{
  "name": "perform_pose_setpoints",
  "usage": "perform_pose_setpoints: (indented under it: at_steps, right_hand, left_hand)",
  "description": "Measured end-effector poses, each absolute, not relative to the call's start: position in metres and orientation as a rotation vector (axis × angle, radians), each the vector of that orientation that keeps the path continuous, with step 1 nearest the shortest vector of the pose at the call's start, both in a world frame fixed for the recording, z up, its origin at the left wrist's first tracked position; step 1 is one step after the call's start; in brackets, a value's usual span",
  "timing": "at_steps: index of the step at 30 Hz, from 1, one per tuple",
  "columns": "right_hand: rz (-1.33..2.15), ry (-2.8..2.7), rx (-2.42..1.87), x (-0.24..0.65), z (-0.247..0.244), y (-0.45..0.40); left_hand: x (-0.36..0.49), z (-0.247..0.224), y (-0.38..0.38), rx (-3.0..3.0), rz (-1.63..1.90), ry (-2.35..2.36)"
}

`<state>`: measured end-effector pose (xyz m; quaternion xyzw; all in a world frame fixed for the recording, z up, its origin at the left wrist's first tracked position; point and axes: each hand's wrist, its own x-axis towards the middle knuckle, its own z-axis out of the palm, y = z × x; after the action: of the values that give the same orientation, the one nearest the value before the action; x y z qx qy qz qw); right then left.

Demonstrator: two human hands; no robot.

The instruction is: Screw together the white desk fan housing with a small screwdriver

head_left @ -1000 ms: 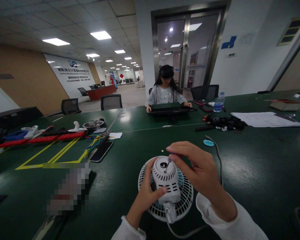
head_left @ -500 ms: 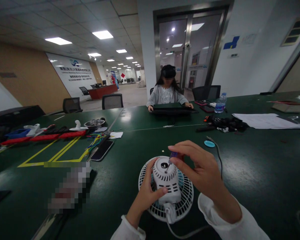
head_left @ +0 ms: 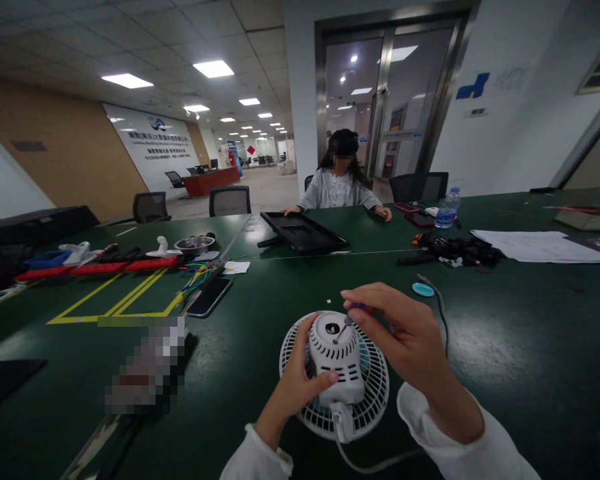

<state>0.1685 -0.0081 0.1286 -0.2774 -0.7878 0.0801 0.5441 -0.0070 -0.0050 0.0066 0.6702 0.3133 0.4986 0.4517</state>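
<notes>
A small white fan (head_left: 338, 363) lies grille-down on the dark green table, its motor housing facing up. My left hand (head_left: 300, 380) grips the housing from the left, thumb across its near side and fingers round the far side. Between the thumb and fingertips of my right hand (head_left: 397, 327) is a small screwdriver (head_left: 349, 321) with a purple handle. Its thin shaft slants down to the top of the housing, and the tip meets the surface beside a dark round opening. The fan's cord (head_left: 370, 469) runs off to the right from the base.
A blue oval cap (head_left: 423, 289) and a grey cable (head_left: 443, 313) lie right of the fan. Leftward are a phone (head_left: 210, 297), coloured wires, a metal bowl (head_left: 195, 245) and yellow tape lines. Across the table a person (head_left: 341, 173) sits behind a black panel (head_left: 304, 231); a water bottle (head_left: 448, 208) stands right.
The person opposite has tilted and turned the black panel toward the left, and one hand has come off it. My hands stay on the fan and screwdriver; the view has shifted slightly.
</notes>
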Motion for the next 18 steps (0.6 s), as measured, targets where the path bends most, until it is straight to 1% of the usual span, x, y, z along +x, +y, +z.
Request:
perform_pose_setpoints:
  at_steps: [12, 18]
  right_hand:
    - [0.120, -1.875, -0.651, 0.1672, 0.1288, -0.0053]
    - [0.177, -1.879, -0.660, 0.1685, 0.1293, -0.0062]
  left_hand:
    - [-0.0071, 0.0060, -0.0036, 1.647, 1.224, 0.758]
    - [-0.0064, 0.0077, -0.0041, 1.666, 1.235, 0.773]
